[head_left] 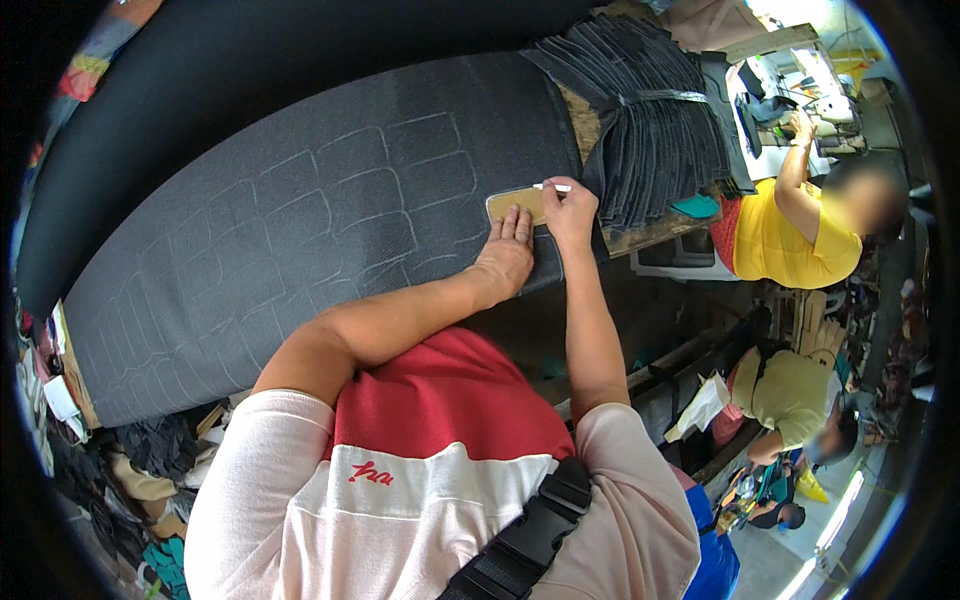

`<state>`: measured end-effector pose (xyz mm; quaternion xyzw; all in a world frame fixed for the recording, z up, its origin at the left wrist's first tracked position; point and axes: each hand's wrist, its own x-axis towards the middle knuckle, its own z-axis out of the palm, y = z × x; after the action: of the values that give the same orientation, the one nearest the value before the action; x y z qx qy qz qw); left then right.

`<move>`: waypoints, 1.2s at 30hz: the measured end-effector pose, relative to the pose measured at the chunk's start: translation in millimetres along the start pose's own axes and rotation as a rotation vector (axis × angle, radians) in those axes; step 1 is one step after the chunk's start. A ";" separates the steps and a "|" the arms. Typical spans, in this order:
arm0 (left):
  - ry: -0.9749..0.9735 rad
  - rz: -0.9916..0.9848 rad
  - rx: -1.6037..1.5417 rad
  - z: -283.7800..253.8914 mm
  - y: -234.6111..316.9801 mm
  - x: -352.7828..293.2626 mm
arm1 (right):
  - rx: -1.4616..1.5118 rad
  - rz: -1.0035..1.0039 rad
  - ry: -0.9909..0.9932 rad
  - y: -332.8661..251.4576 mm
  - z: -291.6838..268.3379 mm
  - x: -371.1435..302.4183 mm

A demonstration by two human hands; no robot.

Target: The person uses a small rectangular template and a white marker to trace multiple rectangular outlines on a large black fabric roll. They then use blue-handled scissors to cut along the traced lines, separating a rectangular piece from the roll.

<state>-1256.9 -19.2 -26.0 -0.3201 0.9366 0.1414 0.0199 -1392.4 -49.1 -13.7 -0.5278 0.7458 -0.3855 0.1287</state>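
The tan template [520, 201] is laid at the right, near edge of the dark fabric [290, 225]. It is touched by the left hand [504, 262], fingers extended, nothing gripped; a white marker [553, 187] is pinched in the right hand [571, 212].

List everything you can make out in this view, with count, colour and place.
dark cloth: one sheet, charcoal, before the person
drawn outlines: many, pale, across the cloth
template: one, tan, near the cloth's right end
marking stick: one, white, at the template's edge
bundled pieces: many, black, beyond the cloth's right end
teal piece: one, teal, beside the bundle
co-workers: at least three, yellow shirt and olive shirt clearest, right
scraps: uncountable, mostly black, lower left
left hand: one, bare, pressing the template
right hand: one, bare, gripping the stick
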 end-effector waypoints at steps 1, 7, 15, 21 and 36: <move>0.010 0.001 -0.010 -0.8 -1.0 -0.4 | -0.017 0.074 0.040 3.4 -1.1 -4.0; -0.107 0.089 -0.232 -23.9 -35.7 18.5 | -0.071 0.076 0.163 9.7 -11.8 -43.2; -0.187 0.041 -0.721 -43.4 -80.8 52.0 | -0.289 -0.166 0.013 -9.1 -9.7 -66.2; -0.154 0.112 -0.474 -36.6 -62.3 38.0 | 0.262 -0.158 -0.228 -58.5 1.1 -94.3; 0.115 -0.071 -0.047 -2.3 -50.8 40.5 | 0.629 0.230 0.092 -31.3 -53.3 -5.6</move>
<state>-1258.2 -82.3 -41.8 -0.3609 0.9207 0.1438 -0.0364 -1400.5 -25.3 43.1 -0.3567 0.6503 -0.6028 0.2943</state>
